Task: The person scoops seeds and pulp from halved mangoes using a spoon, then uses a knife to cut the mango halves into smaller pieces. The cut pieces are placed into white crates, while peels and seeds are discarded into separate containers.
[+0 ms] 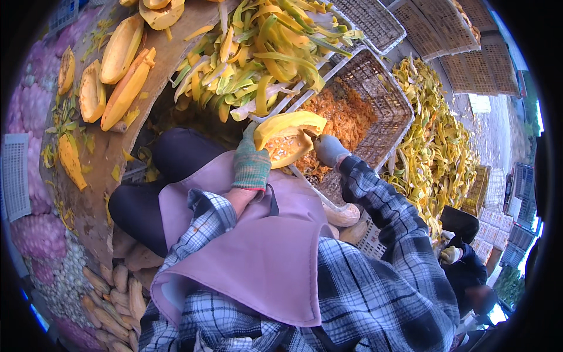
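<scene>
My left hand (251, 160), in a green knitted glove, grips the left end of a peeled pumpkin half (275, 127). Seeds and stringy pulp show in its hollow, which faces me. In my right hand (330, 150), in a pale glove, is a small metal scraping tool (310, 133); its tip lies at the right part of the hollow. The pumpkin half is over the near left edge of a plastic crate (374, 83) that holds orange pulp and seeds (338, 110). The tool's handle is mostly hidden in my fingers.
Yellow-green peelings (264, 53) heap beyond my hands, and more peelings (431, 145) lie right of the crate. A wooden board (101, 163) at left bears hollowed pumpkin halves (121, 48). Unpeeled pumpkins (114, 303) lie lower left. Another person (468, 273) is at lower right.
</scene>
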A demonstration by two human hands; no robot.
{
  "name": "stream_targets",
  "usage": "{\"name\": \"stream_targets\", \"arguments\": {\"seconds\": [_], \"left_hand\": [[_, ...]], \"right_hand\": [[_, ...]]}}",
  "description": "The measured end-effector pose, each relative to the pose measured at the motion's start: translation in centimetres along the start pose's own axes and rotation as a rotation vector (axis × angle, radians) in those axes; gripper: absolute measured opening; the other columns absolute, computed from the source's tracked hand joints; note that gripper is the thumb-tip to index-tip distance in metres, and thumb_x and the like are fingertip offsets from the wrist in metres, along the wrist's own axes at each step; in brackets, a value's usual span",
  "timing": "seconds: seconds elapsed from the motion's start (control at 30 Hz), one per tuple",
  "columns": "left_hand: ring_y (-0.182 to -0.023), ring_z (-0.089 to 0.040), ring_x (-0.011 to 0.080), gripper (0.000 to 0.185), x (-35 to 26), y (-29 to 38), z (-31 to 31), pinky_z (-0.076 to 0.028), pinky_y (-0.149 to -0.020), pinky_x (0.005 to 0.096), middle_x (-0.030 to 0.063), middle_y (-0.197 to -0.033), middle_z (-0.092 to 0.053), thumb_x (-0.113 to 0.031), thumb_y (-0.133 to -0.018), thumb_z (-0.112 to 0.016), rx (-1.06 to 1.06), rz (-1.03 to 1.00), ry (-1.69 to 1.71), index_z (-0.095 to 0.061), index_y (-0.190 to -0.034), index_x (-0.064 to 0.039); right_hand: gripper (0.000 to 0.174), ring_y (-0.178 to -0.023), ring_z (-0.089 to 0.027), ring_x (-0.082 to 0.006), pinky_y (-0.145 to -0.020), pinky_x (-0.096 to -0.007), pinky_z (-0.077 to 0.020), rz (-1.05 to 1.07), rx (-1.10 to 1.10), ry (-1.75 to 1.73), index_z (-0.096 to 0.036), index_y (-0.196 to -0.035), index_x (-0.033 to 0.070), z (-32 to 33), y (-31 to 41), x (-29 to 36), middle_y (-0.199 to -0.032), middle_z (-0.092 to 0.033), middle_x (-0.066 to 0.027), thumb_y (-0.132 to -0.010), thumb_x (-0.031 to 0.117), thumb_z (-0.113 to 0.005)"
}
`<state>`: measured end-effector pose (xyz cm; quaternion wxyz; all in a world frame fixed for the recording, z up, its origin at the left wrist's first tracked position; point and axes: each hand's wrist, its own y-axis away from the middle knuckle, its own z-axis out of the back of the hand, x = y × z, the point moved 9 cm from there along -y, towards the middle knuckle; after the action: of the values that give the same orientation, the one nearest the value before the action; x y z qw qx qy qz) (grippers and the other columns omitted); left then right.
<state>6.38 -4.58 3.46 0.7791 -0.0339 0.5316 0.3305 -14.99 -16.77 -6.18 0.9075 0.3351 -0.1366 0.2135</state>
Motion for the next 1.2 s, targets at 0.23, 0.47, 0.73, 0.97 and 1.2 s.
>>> {"name": "stream_targets", "arguments": {"seconds": [0.23, 0.47, 0.73, 0.97, 1.2], "left_hand": [[-0.106, -0.056, 0.0374, 0.058, -0.3, 0.1, -0.3, -0.045, -0.091, 0.0405, 0.0236, -0.114, -0.057, 0.001, -0.074, -0.051, 0.001, -0.034, -0.021, -0.043, -0.131, -0.009], [-0.107, -0.055, 0.0375, 0.057, -0.5, 0.2, -0.3, -0.045, -0.092, 0.0399, 0.0233, -0.115, -0.056, 0.0, -0.075, -0.052, -0.023, -0.059, -0.013, -0.042, -0.131, -0.008], [-0.11, -0.056, 0.0332, 0.058, -0.3, 0.2, -0.3, -0.044, -0.093, 0.0371, 0.021, -0.117, -0.057, 0.003, -0.075, -0.05, 0.024, 0.035, 0.017, -0.041, -0.132, -0.007], [-0.106, -0.056, 0.0357, 0.058, -0.2, -0.1, -0.7, -0.045, -0.091, 0.0394, 0.0227, -0.115, -0.056, 0.001, -0.075, -0.052, 0.017, 0.015, -0.005, -0.042, -0.131, -0.006], [-0.107, -0.056, 0.0356, 0.058, -0.3, -0.2, -0.6, -0.045, -0.092, 0.0385, 0.0223, -0.116, -0.056, 0.002, -0.076, -0.052, 0.014, 0.0, -0.008, -0.042, -0.132, -0.006]], "right_hand": [[0.02, -0.051, -0.051, -0.0186, -0.044, -0.0328, -0.0412, 0.305, 0.448, -0.032, -0.057, -0.078, 0.005, -5.4, 0.5, 3.7, -0.061, -0.05, -0.0064, -0.089, 0.02, -0.048], [0.012, -0.043, -0.044, -0.0067, -0.037, -0.0192, -0.0353, -0.664, 0.755, -1.189, -0.05, -0.079, 0.01, -4.8, 7.1, 11.2, -0.056, -0.044, 0.0054, -0.088, 0.011, -0.042], [0.013, -0.044, -0.047, -0.0124, -0.036, -0.0251, -0.0348, -0.368, 0.635, -0.976, -0.051, -0.076, 0.004, -2.5, 6.3, 9.3, -0.059, -0.048, -0.0035, -0.086, 0.006, -0.042], [0.017, -0.043, -0.05, -0.016, -0.036, -0.0259, -0.0374, -0.294, 0.492, -0.664, -0.051, -0.072, 0.007, -2.8, 3.0, 7.8, -0.056, -0.047, -0.0051, -0.087, 0.005, -0.042], [0.013, -0.047, -0.048, -0.0172, -0.041, -0.0313, -0.0419, -0.512, 0.648, -1.083, -0.047, -0.08, 0.006, -2.8, 7.2, 11.7, -0.062, -0.047, -0.0056, -0.089, 0.009, -0.039]]}}
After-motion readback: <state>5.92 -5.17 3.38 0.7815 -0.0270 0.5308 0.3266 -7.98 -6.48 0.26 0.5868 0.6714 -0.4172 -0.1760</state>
